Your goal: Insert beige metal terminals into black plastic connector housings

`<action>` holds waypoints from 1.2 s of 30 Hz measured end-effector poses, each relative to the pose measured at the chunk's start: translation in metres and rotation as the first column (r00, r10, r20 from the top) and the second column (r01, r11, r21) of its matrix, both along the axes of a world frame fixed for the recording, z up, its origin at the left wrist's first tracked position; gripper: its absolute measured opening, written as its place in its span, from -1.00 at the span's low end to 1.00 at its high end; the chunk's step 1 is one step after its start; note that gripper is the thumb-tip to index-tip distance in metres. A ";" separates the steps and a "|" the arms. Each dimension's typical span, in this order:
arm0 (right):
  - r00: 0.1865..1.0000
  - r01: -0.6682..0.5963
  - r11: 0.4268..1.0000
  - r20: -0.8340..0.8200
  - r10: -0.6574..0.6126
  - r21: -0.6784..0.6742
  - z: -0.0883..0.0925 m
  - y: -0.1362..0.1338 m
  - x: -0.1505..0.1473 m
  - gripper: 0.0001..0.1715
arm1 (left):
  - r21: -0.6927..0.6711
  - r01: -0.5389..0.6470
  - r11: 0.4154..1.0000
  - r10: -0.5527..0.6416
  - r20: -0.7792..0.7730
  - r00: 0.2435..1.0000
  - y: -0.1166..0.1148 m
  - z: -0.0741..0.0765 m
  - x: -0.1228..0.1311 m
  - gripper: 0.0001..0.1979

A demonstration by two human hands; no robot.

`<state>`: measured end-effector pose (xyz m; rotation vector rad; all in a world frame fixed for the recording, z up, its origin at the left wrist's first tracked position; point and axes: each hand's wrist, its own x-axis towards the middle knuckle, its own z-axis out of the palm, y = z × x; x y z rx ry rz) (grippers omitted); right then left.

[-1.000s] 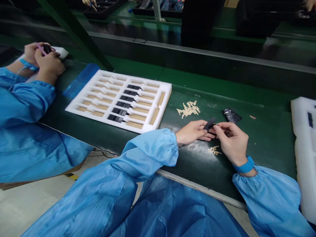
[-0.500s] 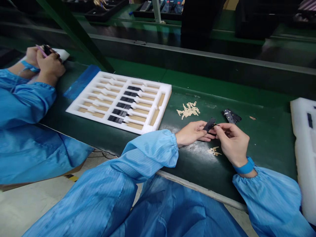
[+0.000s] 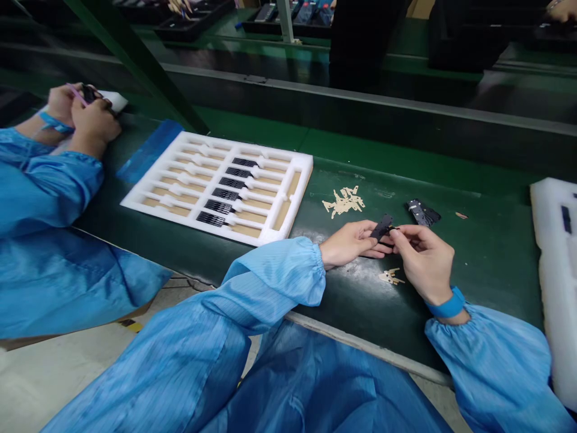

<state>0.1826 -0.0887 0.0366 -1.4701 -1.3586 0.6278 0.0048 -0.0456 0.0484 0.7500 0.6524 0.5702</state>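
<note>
My left hand (image 3: 349, 242) is closed on a flat black plastic part (image 3: 382, 227), held tilted between thumb and fingers above the green bench. Thumb and fingertips of my right hand (image 3: 424, 257) pinch at that part's right end. Whatever small dark piece sits between those fingertips is too small to name. Beyond my hands lies a loose pile of cream-coloured flat pieces (image 3: 345, 201). A few more cream pieces (image 3: 391, 276) rest on the bench just below my fingers. Several black parts (image 3: 422, 213) are stacked behind my right hand.
To the left, a white foam tray (image 3: 279, 231) holds several black parts in its slots, with a blue plastic sheet (image 3: 151, 150) behind it. Another white foam tray (image 3: 552, 258) stands at the right edge. A co-worker's hands (image 3: 92, 117) hold a dark item at far left.
My hands and the black part stay almost in place. The co-worker's hands at the left have shifted slightly. Part of another person's hand now shows at the top right.
</note>
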 end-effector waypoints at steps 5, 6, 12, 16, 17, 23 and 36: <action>1.000 -0.009 1.000 -0.003 0.009 -0.005 0.001 0.000 -0.001 -0.72 | 0.002 -0.001 1.000 0.001 0.012 1.000 0.000 -0.001 0.000 -0.78; 1.000 -0.012 1.000 -0.002 0.012 -0.006 0.002 0.000 -0.001 -0.73 | 0.001 -0.001 1.000 0.001 0.015 1.000 0.000 -0.001 0.000 -0.78; 1.000 -0.010 1.000 0.010 0.010 -0.001 0.004 0.000 -0.002 -0.76 | -0.004 -0.006 1.000 0.006 0.003 1.000 0.000 0.001 0.000 -0.77; 1.000 0.001 1.000 -0.025 -0.002 -0.003 0.005 0.000 -0.003 -0.74 | 0.007 0.003 1.000 -0.003 -0.007 1.000 0.000 0.002 0.000 -0.74; 0.999 0.000 1.000 -0.033 0.000 -0.004 0.006 0.000 -0.003 -0.74 | 0.009 0.005 1.000 -0.005 -0.009 1.000 0.000 0.002 0.000 -0.74; 1.000 -0.014 1.000 0.003 0.014 -0.005 0.003 0.001 -0.001 -0.74 | 0.011 -0.001 1.000 0.001 -0.005 1.000 0.000 -0.001 0.000 -0.75; 1.000 -0.028 0.999 -0.012 0.028 -0.015 0.001 0.001 -0.001 -0.75 | 0.007 -0.004 1.000 0.004 -0.012 1.000 0.000 -0.001 0.000 -0.75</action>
